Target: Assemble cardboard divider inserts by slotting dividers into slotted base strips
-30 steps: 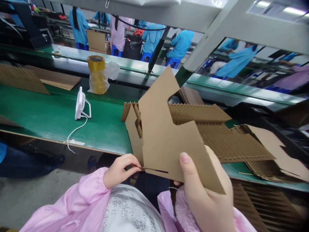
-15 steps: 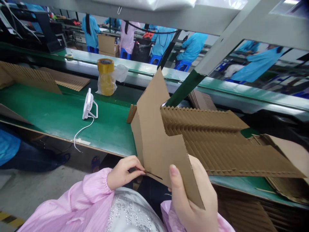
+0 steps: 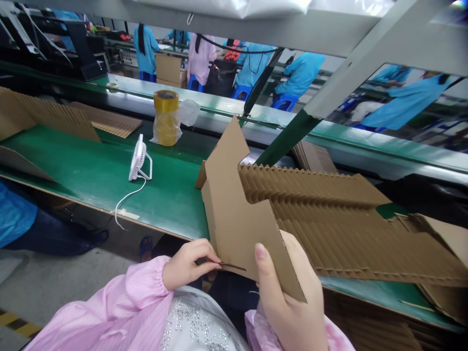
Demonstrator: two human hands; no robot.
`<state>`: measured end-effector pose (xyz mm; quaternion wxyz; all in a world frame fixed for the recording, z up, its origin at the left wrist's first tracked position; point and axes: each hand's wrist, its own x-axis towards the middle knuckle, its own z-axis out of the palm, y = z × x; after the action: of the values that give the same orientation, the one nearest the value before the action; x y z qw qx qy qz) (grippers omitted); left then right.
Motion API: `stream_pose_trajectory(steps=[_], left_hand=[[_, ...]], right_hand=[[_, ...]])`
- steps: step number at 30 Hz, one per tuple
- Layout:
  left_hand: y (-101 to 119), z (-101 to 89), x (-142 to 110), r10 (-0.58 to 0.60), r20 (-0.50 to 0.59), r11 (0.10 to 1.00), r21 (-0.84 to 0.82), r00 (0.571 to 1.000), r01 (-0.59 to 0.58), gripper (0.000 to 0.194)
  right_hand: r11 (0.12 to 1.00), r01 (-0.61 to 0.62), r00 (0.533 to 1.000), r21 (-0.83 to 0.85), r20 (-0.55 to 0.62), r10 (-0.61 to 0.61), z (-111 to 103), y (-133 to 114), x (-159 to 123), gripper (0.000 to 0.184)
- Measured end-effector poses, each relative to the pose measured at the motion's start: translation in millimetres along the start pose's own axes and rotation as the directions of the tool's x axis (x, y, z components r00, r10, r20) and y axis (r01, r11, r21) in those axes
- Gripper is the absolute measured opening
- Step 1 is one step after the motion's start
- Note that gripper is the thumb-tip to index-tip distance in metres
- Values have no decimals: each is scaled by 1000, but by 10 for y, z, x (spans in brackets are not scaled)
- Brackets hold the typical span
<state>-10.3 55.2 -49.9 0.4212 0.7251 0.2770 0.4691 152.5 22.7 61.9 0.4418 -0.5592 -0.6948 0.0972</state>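
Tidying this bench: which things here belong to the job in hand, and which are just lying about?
In use: die-cut corrugated cardboard insert; left hand; right hand.
Lying about: white desk fan; yellow tape in a plastic bag; cardboard pieces on the green bench.

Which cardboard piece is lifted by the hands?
The slotted piece, between left hand and right hand; the far-left pieces lie on the green belt.
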Motion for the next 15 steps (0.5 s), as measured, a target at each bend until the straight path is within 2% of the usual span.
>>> stream_pose_trajectory(steps=[4,6,7,9,12,13,15], left_hand=[[11,-66,39,42,46,999,-6,998,-42,21],[-2,-162,129,62,70,998,20,996,-64,24],[-23,-223,197,65,45,997,46,997,-67,25],[-111,-358,372,58,-102,993,111,993,-47,25],[-368,-546,687,32,-380,986,161,924,31,19],[-479,-595,790,23,-432,987,155,902,50,17],[-711,-661,979,-28,-483,988,118,875,97,25]], right_hand=[[1000,-22,1000,-3,-16,22,12,22,10,24],[999,-48,999,-15,-27,47,3,24,16,24],[997,-75,997,-21,-30,75,-5,21,19,24],[990,-139,990,-28,-26,138,-28,11,27,26],[982,-185,983,-34,-4,185,-64,1,36,28],[983,-182,983,-35,1,182,-73,5,33,28],[982,-183,983,-32,-9,183,-87,26,16,27]])
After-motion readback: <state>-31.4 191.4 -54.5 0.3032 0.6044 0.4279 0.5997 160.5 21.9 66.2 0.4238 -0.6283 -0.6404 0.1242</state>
